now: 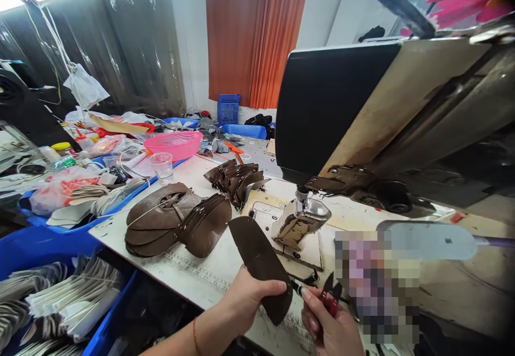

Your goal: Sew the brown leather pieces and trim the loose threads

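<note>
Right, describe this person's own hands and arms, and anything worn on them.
The bare left hand wears no glove; a thin, red-orange cord bracelet circles its wrist, and no sleeve shows on the visible forearm. The bare right hand is gloveless too; its forearm is out of frame.

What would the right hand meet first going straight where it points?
Probably the brown piece held in the left hand, just ahead of the right hand, though depth is unclear.
</note>
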`<state>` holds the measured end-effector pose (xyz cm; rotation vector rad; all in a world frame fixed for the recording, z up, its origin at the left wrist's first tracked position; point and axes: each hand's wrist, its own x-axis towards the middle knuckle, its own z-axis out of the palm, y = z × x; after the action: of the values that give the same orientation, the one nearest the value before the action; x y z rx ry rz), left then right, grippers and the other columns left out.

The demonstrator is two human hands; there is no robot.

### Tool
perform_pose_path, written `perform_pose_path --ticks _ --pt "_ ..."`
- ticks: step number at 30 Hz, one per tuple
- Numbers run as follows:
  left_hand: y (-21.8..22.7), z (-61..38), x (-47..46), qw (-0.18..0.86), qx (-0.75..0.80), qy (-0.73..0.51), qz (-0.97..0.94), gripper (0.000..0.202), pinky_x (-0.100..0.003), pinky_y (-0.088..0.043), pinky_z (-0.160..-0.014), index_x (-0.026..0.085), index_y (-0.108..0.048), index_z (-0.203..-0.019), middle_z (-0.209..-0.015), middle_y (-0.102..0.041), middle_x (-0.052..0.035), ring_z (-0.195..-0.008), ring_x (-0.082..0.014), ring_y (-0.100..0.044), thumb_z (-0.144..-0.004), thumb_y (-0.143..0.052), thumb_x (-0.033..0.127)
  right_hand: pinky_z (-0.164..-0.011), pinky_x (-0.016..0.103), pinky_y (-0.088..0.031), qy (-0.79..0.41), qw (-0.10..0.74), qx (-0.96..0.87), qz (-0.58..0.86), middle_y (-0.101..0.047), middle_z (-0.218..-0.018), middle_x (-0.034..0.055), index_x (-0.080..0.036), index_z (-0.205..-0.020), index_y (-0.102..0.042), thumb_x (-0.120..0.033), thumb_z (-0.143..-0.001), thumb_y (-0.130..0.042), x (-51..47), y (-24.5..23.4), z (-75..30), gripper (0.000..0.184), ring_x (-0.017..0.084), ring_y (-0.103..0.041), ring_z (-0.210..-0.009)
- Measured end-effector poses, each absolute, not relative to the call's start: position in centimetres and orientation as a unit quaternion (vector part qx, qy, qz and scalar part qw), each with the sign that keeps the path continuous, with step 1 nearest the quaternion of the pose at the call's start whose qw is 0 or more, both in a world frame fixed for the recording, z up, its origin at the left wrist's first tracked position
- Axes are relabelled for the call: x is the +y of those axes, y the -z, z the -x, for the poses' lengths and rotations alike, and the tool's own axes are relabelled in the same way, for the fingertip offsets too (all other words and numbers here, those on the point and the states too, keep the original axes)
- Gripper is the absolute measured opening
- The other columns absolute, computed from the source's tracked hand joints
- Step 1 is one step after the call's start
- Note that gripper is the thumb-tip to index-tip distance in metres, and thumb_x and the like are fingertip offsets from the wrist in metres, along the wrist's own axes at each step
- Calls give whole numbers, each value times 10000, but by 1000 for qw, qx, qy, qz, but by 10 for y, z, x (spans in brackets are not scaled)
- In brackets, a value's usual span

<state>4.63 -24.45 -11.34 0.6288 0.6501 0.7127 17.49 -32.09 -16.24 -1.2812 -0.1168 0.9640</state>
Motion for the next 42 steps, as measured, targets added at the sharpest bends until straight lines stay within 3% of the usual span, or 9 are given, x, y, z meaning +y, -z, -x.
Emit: perform_pose_path --ticks 10,14,19,30,37,39,42 --pt "111 -49 -245 812 359 -341 -309 521 -333 -492 -769 77 -678 -933 -888 -729 -121 -796 -221 -638 -442 -845 130 -347 153 -194 -485 652 -33 583 -365 -357 -104 -143 -617 -589 -440 -327 -939 -322 133 -174 542 18 -312 -327" --pt "110 -52 -246 802 371 -344 -318 503 -319 -491 -745 79 -674 -922 -873 -724 -110 -772 -205 -622 -443 -824 116 -341 156 -180 -485 646 -43 588 -334 -347 -117 -149 -626 -583 -468 -352 -924 -322 139 -172 541 15 -283 -316" --pt "110 -53 -249 793 372 -341 -342 413 -304 -486 -735 93 -684 -875 -837 -711 -84 -763 -193 -609 -486 -813 145 -361 145 -166 -453 668 -76 586 -346 -378 -116 -154 -645 -563 -467 -479 -891 -324 149 -170 483 6 -277 -328" --pt "109 -50 -244 791 349 -338 -372 346 -270 -458 -694 95 -677 -823 -791 -675 -59 -722 -158 -561 -504 -798 146 -348 165 -155 -480 643 -91 590 -297 -402 -126 -153 -633 -582 -475 -484 -882 -324 155 -177 465 7 -224 -344" --pt "107 -49 -241 784 360 -318 -394 293 -260 -425 -653 105 -654 -792 -725 -635 -26 -676 -139 -524 -517 -750 131 -365 149 -147 -471 655 -86 585 -272 -448 -136 -155 -606 -537 -455 -474 -892 -320 134 -165 484 -4 -211 -371" --pt "103 -50 -237 779 357 -314 -409 250 -257 -410 -631 108 -644 -758 -699 -619 -20 -654 -133 -511 -526 -734 138 -377 143 -194 -450 658 -103 595 -337 -470 -119 -149 -658 -579 -457 -500 -883 -317 125 -162 461 4 -264 -385" --pt "93 -53 -227 773 352 -324 -416 241 -256 -403 -625 115 -631 -737 -689 -609 -14 -655 -135 -510 -516 -725 134 -444 182 -361 -357 649 -204 640 -551 -579 -40 -174 -783 -640 -461 -572 -842 -311 112 -167 410 72 -451 -480"
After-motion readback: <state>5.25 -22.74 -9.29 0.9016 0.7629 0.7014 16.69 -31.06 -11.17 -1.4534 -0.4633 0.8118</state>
